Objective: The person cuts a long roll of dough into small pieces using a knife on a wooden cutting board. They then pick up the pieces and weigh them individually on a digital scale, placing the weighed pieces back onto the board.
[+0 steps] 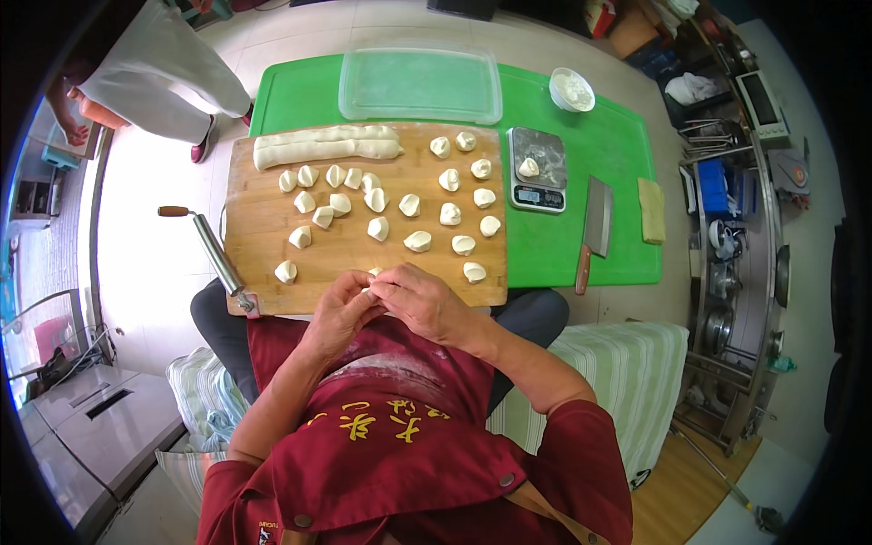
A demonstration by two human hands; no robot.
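Observation:
My left hand [344, 306] and my right hand [422, 303] meet over the near edge of a wooden board [340, 262]. Their fingertips pinch a small piece of white dough [366, 291], mostly hidden by the fingers. Just beyond them, another dough piece [375, 271] peeks out, partly covered. Several cut dough pieces [378, 229] lie scattered across the board. Along its far left side rest long dough rolls [327, 146], side by side. To the right, a digital kitchen scale [538, 167] carries one dough piece [528, 167].
The board rests on a green table [620, 225]. A cleaver [596, 225], folded yellow cloth [651, 211], bowl of white powder [572, 90] and translucent plastic box [420, 83] are on it. A metal crank handle [216, 252] juts up at left. A person [163, 75] stands far left.

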